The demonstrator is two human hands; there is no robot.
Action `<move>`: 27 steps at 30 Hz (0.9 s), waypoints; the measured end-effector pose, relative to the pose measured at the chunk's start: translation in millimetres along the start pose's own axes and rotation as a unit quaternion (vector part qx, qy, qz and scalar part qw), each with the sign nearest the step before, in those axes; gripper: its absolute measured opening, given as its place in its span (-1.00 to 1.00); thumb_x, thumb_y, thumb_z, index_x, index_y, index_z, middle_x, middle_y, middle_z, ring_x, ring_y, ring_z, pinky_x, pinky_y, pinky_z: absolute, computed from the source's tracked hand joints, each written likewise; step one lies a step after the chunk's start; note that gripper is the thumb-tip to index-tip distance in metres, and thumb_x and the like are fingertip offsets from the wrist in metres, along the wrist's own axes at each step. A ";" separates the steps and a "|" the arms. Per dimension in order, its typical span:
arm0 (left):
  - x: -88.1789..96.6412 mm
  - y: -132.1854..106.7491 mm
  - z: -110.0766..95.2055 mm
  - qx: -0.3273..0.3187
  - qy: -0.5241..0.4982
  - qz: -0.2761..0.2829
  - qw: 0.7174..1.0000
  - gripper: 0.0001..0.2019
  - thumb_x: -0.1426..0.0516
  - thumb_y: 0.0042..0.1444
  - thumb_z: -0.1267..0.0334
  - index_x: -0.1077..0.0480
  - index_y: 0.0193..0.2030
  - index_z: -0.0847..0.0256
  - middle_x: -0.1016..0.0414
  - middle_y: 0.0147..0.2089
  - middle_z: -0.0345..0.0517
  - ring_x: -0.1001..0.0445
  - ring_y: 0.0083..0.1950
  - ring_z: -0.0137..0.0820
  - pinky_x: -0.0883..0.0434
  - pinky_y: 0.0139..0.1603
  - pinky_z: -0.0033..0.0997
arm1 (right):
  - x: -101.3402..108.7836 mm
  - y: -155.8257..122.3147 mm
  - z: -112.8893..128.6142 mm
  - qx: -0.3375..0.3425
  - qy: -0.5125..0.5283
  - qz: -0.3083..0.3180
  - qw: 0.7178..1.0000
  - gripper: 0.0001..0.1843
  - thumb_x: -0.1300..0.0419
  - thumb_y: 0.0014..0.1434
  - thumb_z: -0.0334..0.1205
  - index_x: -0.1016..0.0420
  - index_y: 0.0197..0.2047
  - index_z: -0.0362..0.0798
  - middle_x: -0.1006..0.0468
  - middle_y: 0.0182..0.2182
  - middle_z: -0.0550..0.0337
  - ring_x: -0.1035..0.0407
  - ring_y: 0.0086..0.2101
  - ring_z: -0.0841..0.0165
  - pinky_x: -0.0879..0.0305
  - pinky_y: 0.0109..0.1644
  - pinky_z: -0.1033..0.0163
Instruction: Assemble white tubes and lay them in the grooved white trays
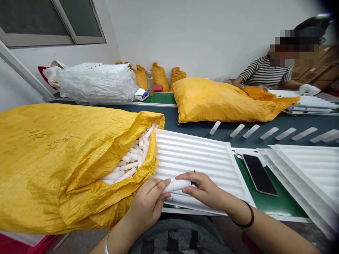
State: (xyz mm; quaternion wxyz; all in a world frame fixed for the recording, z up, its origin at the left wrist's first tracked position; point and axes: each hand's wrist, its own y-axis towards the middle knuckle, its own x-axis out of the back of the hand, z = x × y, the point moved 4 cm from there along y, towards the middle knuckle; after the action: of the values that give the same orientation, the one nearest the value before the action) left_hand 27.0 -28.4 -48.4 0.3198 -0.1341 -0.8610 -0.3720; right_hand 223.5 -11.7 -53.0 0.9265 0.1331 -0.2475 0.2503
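A white plastic tube (180, 185) lies crosswise between my two hands, just above the front of a white grooved tray (196, 151). My left hand (149, 197) pinches its left end between thumb and fingers. At the other end, the thumb and fingers of my right hand (205, 188) close round it. Below the tube, another white tube (185, 200) rests in the tray's front groove. Left of the tray, a yellow woven sack (79, 151) gapes open, full of loose white tubes (128, 165).
A phone (259, 174) lies on the green tabletop right of the tray, beside stacked white trays (312, 176). Behind runs a dark conveyor belt (196, 132) carrying several tubes (268, 133). Another yellow sack (225, 100) lies beyond it. A co-worker (267, 72) sits at far right.
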 end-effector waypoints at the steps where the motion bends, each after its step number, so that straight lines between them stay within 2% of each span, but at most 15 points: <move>1: -3.7 -1.6 2.8 0.015 -0.009 0.020 1.000 -0.65 -0.09 0.21 0.40 -0.32 0.14 0.22 -0.52 -0.15 -0.01 -0.48 -0.13 -0.37 -0.46 -0.10 -0.41 | -4.5 -2.5 -2.9 -0.013 0.000 0.005 1.000 -0.66 -0.17 0.25 -0.13 -0.47 0.06 -0.04 -0.58 -0.12 0.09 -0.47 -0.15 0.33 -0.37 -0.06 0.29; 4: -13.1 0.3 16.2 0.061 -0.015 0.095 0.993 -0.70 -0.10 0.21 0.31 -0.38 0.09 0.18 -0.55 -0.16 -0.04 -0.51 -0.14 -0.36 -0.48 -0.08 -0.38 | -11.6 -2.0 -13.5 -0.017 -0.098 0.008 0.995 -0.65 -0.19 0.23 -0.21 -0.47 0.07 -0.06 -0.56 -0.12 0.03 -0.45 -0.12 0.29 -0.37 -0.02 0.24; 6: -9.7 6.3 31.2 0.085 0.022 0.116 0.989 -0.59 -0.13 0.18 0.18 -0.33 0.17 0.18 -0.54 -0.02 0.03 -0.50 0.00 -0.26 -0.46 0.03 -0.25 | 0.5 9.3 -29.0 -0.036 -0.230 -0.024 0.972 -0.72 -0.25 0.13 -0.30 -0.54 -0.06 -0.09 -0.54 -0.19 -0.01 -0.43 -0.15 0.22 -0.37 -0.04 0.18; 8: 5.7 13.0 53.5 0.120 0.088 0.088 0.985 -0.49 -0.11 0.18 0.09 -0.25 0.24 0.20 -0.44 0.15 0.10 -0.40 0.16 -0.17 -0.39 0.15 -0.12 | 32.2 28.0 -52.4 -0.093 -0.330 -0.091 0.935 -0.80 -0.26 0.05 -0.34 -0.56 -0.19 -0.13 -0.53 -0.25 -0.03 -0.41 -0.19 0.18 -0.36 -0.07 0.15; 9: 16.3 15.3 67.2 0.147 0.126 0.069 0.979 -0.51 -0.07 0.20 0.09 -0.26 0.23 0.23 -0.41 0.18 0.12 -0.37 0.19 -0.14 -0.36 0.17 -0.07 | 53.9 38.6 -66.1 -0.131 -0.352 -0.129 0.918 -0.80 -0.23 0.06 -0.34 -0.54 -0.19 -0.14 -0.52 -0.24 -0.04 -0.41 -0.19 0.17 -0.35 -0.07 0.15; 11: 36.8 16.3 96.8 0.213 0.199 0.054 0.955 -0.64 0.00 0.22 0.18 -0.41 0.05 0.28 -0.50 0.06 0.14 -0.44 0.09 -0.11 -0.36 0.13 -0.06 | 99.7 60.1 -92.9 -0.183 -0.362 -0.184 0.895 -0.71 -0.16 0.13 -0.31 -0.47 -0.07 -0.20 -0.51 -0.18 -0.10 -0.39 -0.14 0.15 -0.31 -0.03 0.15; 14: 49.6 11.5 134.4 0.287 0.254 0.126 0.915 -0.71 0.03 0.17 0.31 -0.50 -0.16 0.28 -0.57 -0.12 0.13 -0.51 -0.08 -0.09 -0.38 0.01 -0.09 | 158.3 86.0 -130.3 -0.275 -0.356 -0.226 0.864 -0.65 -0.08 0.19 -0.27 -0.41 0.02 -0.22 -0.50 -0.13 -0.12 -0.40 -0.11 0.16 -0.28 -0.06 0.19; 16: 45.6 8.0 148.2 0.304 0.242 0.181 0.903 -0.72 0.01 0.13 0.35 -0.50 -0.14 0.26 -0.56 -0.08 0.10 -0.50 -0.05 -0.14 -0.36 0.02 -0.18 | 179.4 97.5 -151.2 -0.337 -0.340 -0.215 0.851 -0.67 -0.14 0.15 -0.23 -0.46 -0.06 -0.25 -0.54 -0.21 -0.11 -0.43 -0.19 0.18 -0.29 -0.15 0.23; 19: 33.3 5.2 156.0 0.312 0.238 0.235 0.889 -0.68 0.00 0.11 0.40 -0.49 -0.06 0.23 -0.51 -0.06 0.10 -0.47 -0.01 -0.18 -0.32 0.05 -0.25 | 189.9 106.8 -171.8 -0.396 -0.315 -0.177 0.844 -0.67 -0.24 0.07 -0.20 -0.51 -0.16 -0.29 -0.57 -0.28 -0.10 -0.45 -0.27 0.22 -0.28 -0.21 0.26; 22: 25.4 3.9 157.2 0.317 0.254 0.259 0.877 -0.67 0.00 0.11 0.41 -0.50 -0.07 0.20 -0.48 -0.13 0.13 -0.45 -0.07 -0.15 -0.30 0.03 -0.18 | 193.3 103.4 -176.2 -0.421 -0.305 -0.156 0.840 -0.58 -0.26 0.05 -0.12 -0.51 -0.11 -0.29 -0.57 -0.22 -0.15 -0.46 -0.23 0.17 -0.29 -0.20 0.23; 25: 23.8 3.0 155.8 0.309 0.253 0.256 0.880 -0.69 -0.03 0.07 0.42 -0.50 -0.09 0.18 -0.45 -0.10 0.12 -0.42 -0.05 -0.15 -0.27 0.04 -0.18 | 193.9 76.0 -161.9 -0.417 -0.316 -0.160 0.837 -0.44 -0.23 0.07 -0.03 -0.46 0.03 -0.28 -0.55 -0.13 -0.20 -0.44 -0.13 0.07 -0.30 -0.14 0.17; 27: 25.3 2.1 154.4 0.305 0.252 0.244 0.885 -0.69 -0.05 0.05 0.44 -0.50 -0.11 0.18 -0.44 -0.09 0.11 -0.41 -0.05 -0.16 -0.27 0.04 -0.19 | 186.4 39.2 -145.9 -0.392 -0.329 -0.167 0.843 -0.50 -0.19 0.09 -0.06 -0.48 0.01 -0.22 -0.56 -0.15 -0.16 -0.43 -0.11 0.05 -0.32 -0.12 0.12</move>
State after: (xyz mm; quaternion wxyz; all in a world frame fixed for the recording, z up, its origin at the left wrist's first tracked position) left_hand -60.9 85.1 -110.9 0.6322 -0.1375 -0.7622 -0.0222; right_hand 400.2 149.5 -73.1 0.7934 -0.1274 -0.5891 -0.0850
